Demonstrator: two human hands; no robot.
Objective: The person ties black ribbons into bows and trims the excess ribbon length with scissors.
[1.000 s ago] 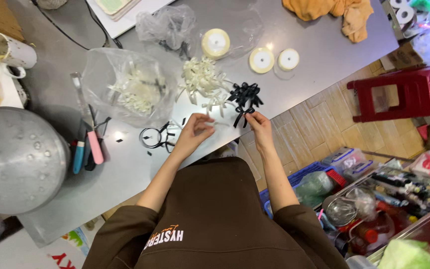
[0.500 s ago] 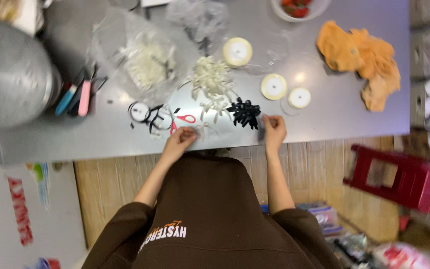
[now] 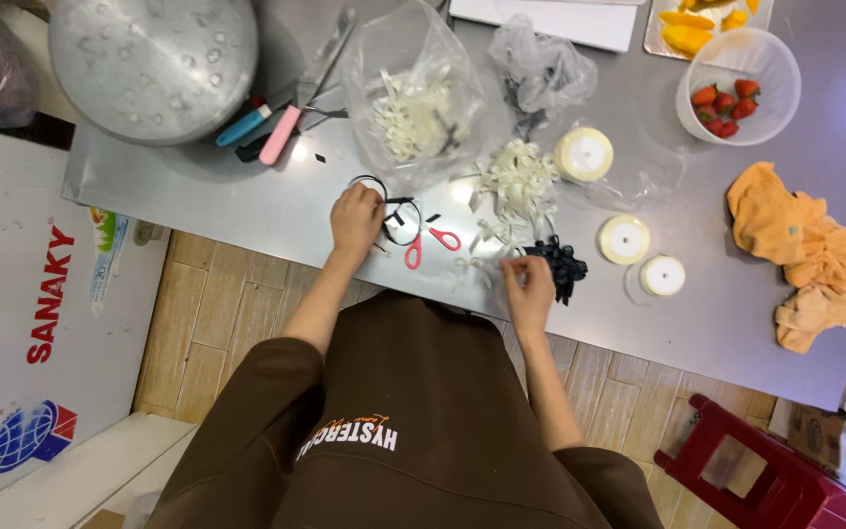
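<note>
Steel worktable [image 3: 247, 211]: my left hand [image 3: 356, 217] is closing on black ribbon [image 3: 396, 217] by red scissors [image 3: 421, 245]; right hand [image 3: 529, 284] is pinching cream ribbon [image 3: 487, 263], best kept taut

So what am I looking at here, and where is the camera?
No machine here: a person in a brown top works with bare hands, and one camera looks straight down on them, so you see their shoulders and arms from above.

The left hand rests on black ribbon loops beside red-handled scissors. The right hand touches a small pile of black bows; whether it grips anything is too small to tell.

On the grey table lie a heap of cream bows, a clear bag with more of them, three cream ribbon spools, an orange cloth, a tub of strawberries and a big metal lid.
</note>
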